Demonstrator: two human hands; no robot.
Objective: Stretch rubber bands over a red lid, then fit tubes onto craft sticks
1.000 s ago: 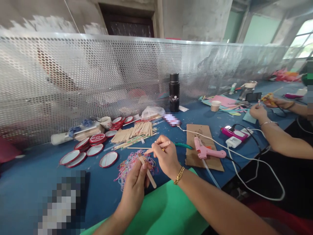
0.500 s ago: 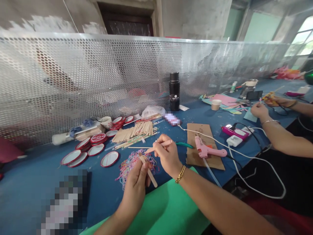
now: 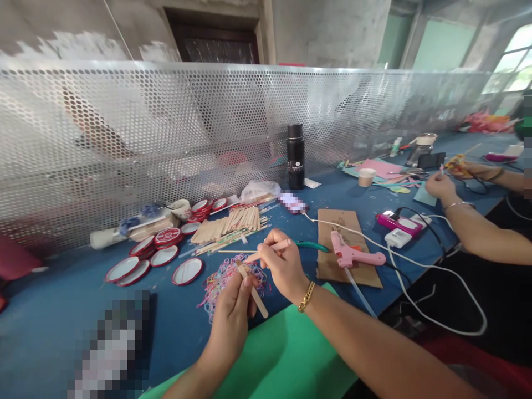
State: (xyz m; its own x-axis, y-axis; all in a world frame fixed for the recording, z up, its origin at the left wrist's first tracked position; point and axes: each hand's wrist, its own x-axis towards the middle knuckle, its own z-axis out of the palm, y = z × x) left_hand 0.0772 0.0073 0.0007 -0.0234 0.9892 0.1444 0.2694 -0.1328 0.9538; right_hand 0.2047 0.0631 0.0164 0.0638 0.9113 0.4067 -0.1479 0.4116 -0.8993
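Note:
My left hand (image 3: 231, 310) is closed around a flat wooden craft stick (image 3: 260, 303), which slants with its rounded lower end pointing toward me. My right hand (image 3: 283, 269), a gold chain bracelet at its wrist, pinches a slim pinkish-beige stick (image 3: 283, 245) in a pen-like grip. That stick's far end lies close to the craft stick's upper end; whether they touch I cannot tell. Under and behind my hands is a tangled heap of thin colourful loops (image 3: 211, 285). A green sheet (image 3: 274, 354) lies below my forearms.
Beyond the heap lie many craft sticks (image 3: 233, 223) and red-rimmed lids (image 3: 187, 271). A pink glue gun (image 3: 353, 256) rests on cardboard (image 3: 328, 266), near a white cable (image 3: 440, 267). A black flask (image 3: 295, 160) stands by the perforated screen (image 3: 166, 138). At right, another person's hands (image 3: 443, 187) work.
My right hand has shifted very slightly left with its stick. The left hand and its craft stick stay nearly still; the view has moved a touch.

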